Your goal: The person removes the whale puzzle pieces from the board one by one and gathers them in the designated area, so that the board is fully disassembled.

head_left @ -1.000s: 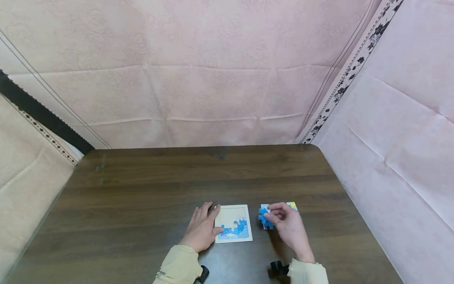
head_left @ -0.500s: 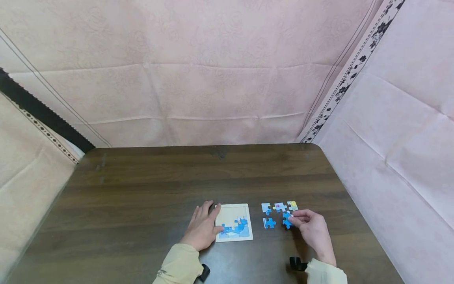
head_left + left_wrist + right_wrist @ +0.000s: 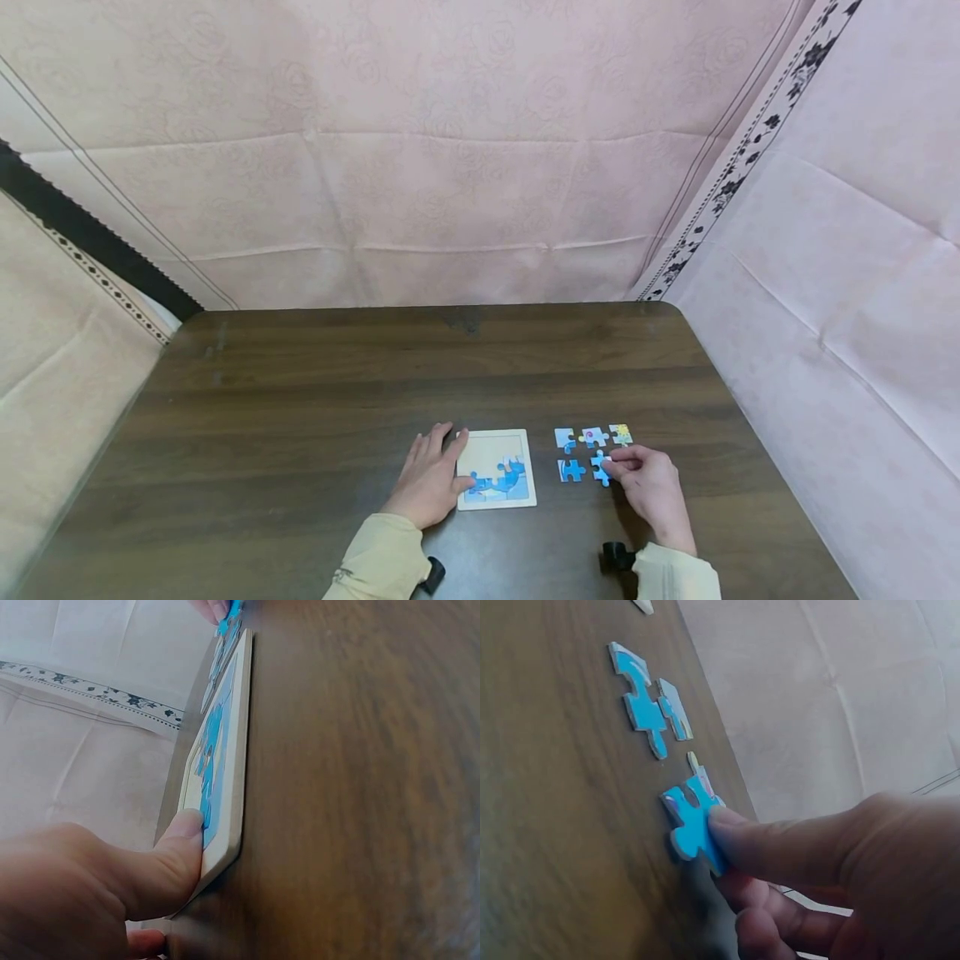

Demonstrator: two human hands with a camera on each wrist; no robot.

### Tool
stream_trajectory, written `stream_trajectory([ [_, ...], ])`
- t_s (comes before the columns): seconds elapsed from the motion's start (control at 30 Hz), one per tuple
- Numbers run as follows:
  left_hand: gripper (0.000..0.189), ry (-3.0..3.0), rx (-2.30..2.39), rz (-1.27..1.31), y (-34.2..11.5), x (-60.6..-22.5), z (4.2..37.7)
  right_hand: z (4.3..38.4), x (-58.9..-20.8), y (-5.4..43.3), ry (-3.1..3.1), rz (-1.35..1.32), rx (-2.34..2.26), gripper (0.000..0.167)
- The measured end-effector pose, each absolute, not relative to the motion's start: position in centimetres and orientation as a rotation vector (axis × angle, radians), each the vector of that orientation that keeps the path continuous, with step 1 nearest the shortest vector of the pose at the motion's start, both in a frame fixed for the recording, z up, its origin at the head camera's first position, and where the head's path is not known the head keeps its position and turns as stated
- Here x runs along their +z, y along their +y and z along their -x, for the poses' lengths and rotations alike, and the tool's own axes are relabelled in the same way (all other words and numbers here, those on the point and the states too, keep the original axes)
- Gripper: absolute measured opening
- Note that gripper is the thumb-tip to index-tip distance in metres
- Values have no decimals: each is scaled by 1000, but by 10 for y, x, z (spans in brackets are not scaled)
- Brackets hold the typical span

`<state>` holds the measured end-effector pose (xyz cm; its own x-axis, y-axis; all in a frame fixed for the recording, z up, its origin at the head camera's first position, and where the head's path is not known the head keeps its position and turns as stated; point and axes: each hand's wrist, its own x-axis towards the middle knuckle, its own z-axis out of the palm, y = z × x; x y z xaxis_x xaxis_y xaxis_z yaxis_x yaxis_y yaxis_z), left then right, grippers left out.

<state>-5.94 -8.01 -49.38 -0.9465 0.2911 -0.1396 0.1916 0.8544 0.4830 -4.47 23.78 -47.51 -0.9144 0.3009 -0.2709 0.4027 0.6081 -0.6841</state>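
A square puzzle board with a pale wooden frame lies on the table, its lower part filled with blue pieces. My left hand rests at its left edge, fingers spread and fairly straight. In the left wrist view the thumb presses on the board's border and a blue piece. To the board's right, my right hand pinches a blue puzzle piece between thumb and fingers. That piece looks slightly tilted; whether it touches the table I cannot tell.
Several loose puzzle pieces lie right of the board: a blue one, a blue-and-white one, a light blue one and one with yellow. Patterned cloth hangs behind the brown table.
My right hand has moved right from over the left-hand loose pieces to the blue piece, then slightly back left with that piece turned in its fingers. The left hand has stayed in place.
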Motion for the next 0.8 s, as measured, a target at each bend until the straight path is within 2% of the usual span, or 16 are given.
stream_trajectory([
  [0.8,70,2829,713,-386,-82,-494,59,47,-473,229,2716,-673,-999,17],
])
